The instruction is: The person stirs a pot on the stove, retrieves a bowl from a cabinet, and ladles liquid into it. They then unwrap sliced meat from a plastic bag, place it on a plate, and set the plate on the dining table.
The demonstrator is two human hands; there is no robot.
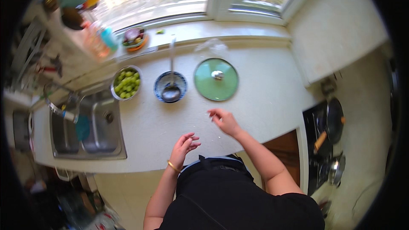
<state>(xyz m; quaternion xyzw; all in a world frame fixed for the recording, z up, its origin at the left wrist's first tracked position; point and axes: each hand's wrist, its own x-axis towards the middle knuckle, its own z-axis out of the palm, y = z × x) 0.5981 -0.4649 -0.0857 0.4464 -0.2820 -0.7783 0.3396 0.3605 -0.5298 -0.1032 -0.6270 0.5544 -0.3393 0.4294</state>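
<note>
My left hand, with a gold bangle at the wrist, is over the front of the white countertop, holding nothing, fingers apart. Farther in, my right hand hovers just in front of a round green-tinted glass lid with a metal knob. Its fingers are slightly curled and no object shows in them. Left of the lid stands a blue-and-white bowl, a metal ladle resting in it with its handle towards the window. A metal bowl of green grapes stands beside the sink.
A double steel sink with a faucet is at left. A clear plastic bag lies behind the lid. Stacked bowls stand by the windowsill. At right, a black wok and a metal pot sit on the stove.
</note>
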